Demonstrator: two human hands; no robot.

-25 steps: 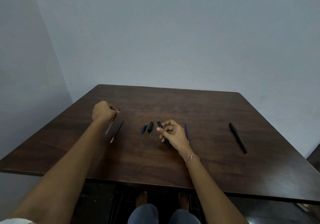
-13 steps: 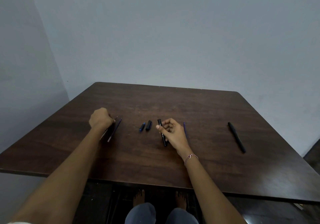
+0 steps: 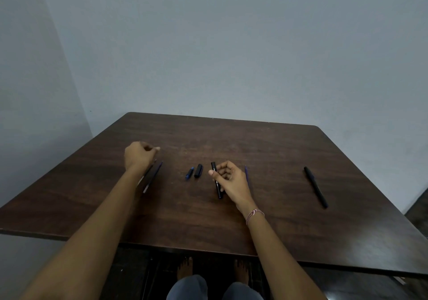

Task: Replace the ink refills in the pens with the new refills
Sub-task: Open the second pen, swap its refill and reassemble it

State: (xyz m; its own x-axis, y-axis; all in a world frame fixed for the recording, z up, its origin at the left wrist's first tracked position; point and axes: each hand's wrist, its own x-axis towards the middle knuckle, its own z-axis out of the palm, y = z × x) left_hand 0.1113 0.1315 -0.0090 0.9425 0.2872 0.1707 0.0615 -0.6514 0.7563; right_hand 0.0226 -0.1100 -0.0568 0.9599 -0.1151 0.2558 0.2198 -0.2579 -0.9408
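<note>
A dark wooden surface (image 3: pixel 254 142) holds pen parts; no containers are visible. The right hand (image 3: pixel 230 180) has its grip closed around a black pen barrel (image 3: pixel 216 180), whose long axis runs away from the person, open end far. The left hand (image 3: pixel 139 156), a loose fist, holds nothing now; two refills (image 3: pixel 151 177) it held a second ago lie beside its wrist, pointing diagonally away-right. A capped pen (image 3: pixel 316 187) lies well apart, right.

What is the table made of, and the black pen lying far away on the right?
The table looks like dark brown wood or wood-look laminate: grain streaks, a faint sheen. The black pen seems to be matte plastic, with a smooth, dull, even colour.
</note>
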